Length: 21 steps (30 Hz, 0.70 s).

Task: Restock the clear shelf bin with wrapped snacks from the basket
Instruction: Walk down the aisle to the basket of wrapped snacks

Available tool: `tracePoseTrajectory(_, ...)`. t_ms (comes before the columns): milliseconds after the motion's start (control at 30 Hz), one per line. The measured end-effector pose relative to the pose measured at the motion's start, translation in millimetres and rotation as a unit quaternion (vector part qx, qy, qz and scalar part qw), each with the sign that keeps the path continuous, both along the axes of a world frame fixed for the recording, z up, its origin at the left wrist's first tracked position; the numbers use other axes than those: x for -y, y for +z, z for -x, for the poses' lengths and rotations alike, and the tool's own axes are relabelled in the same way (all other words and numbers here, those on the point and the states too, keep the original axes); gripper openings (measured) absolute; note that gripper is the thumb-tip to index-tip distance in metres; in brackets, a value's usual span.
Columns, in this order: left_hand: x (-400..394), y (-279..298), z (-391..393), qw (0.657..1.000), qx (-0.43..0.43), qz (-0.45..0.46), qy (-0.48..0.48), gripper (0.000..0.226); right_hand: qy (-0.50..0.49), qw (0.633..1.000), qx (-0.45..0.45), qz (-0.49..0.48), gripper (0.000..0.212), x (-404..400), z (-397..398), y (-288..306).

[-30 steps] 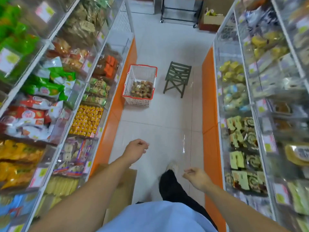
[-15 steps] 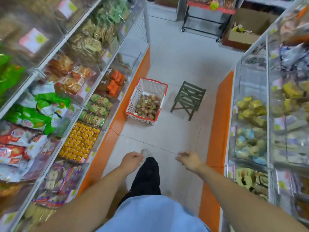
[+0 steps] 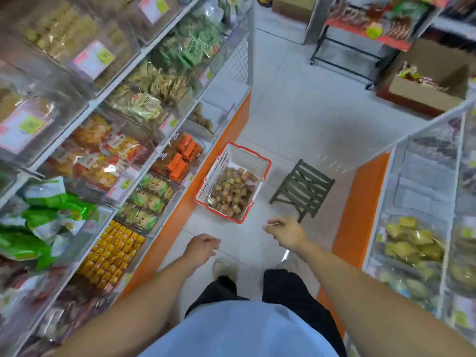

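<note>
A white basket with a red rim (image 3: 249,157) stands on the aisle floor against the left shelf's orange base. Several brown wrapped snacks (image 3: 231,193) lie in it. A nearly empty clear shelf bin (image 3: 219,109) sits on the left shelving just above and beyond the basket, with a few brown snacks (image 3: 203,119) inside. My left hand (image 3: 202,247) hangs loosely curled and holds nothing, short of the basket. My right hand (image 3: 287,231) is also loosely curled and empty, just right of the basket's near corner.
Clear bins of packaged snacks line shelves on the left (image 3: 123,150) and right (image 3: 417,243). A dark green folding stool (image 3: 305,189) stands right of the basket. A cardboard box (image 3: 427,83) and a wheeled rack (image 3: 360,34) stand at the aisle's far end.
I have walked forward along the aisle, so the basket and stool are much nearer. Both hands stay empty and have swung forward with my steps.
</note>
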<state>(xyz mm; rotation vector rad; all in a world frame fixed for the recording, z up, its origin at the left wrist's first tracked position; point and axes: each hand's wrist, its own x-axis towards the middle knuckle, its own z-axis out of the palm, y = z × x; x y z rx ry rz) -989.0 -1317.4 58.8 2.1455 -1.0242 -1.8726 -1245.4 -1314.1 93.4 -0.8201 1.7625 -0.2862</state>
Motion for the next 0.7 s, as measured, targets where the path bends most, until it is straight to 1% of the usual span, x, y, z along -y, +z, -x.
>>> tracePoseTrajectory(67,28,1,25,1.000,-0.001,0.011,0.006,0.020,0.007,1.000,0.009,-0.024,0.034,13,22,-9)
tracePoseTrajectory(167,65,2,67,0.999,0.003,0.029,0.029,0.016,0.009,0.997,0.027,-0.071,0.035,27,60,-22)
tracePoseTrajectory(300,99,3,131,0.998,0.015,0.040,0.046,0.022,0.045,0.993,0.013,-0.107,0.032,52,119,-26)
tracePoseTrajectory(400,115,3,174,0.997,-0.004,0.027,0.077,0.010,0.083,0.988,0.010,-0.128,0.022,77,164,-22)
tracePoseTrajectory(433,118,2,186,0.996,-0.012,0.020,0.089,0.009,0.102,0.986,0.007,-0.135,0.023,85,177,-21)
tracePoseTrajectory(500,126,-1,203,0.995,-0.022,0.018,0.097,0.016,0.130,0.980,0.002,-0.149,0.025,105,198,-22)
tracePoseTrajectory(567,136,-7,211,0.995,-0.018,0.020,0.098,0.021,0.158,0.974,-0.006,-0.161,0.021,131,211,-27)
tracePoseTrajectory(633,150,-15,215,0.993,-0.019,0.012,0.116,0.018,0.179,0.971,-0.022,-0.160,0.017,161,219,-37)
tracePoseTrajectory(700,166,-27,214,0.991,-0.021,-0.001,0.133,0.017,0.195,0.968,-0.042,-0.149,0.022,194,220,-47)
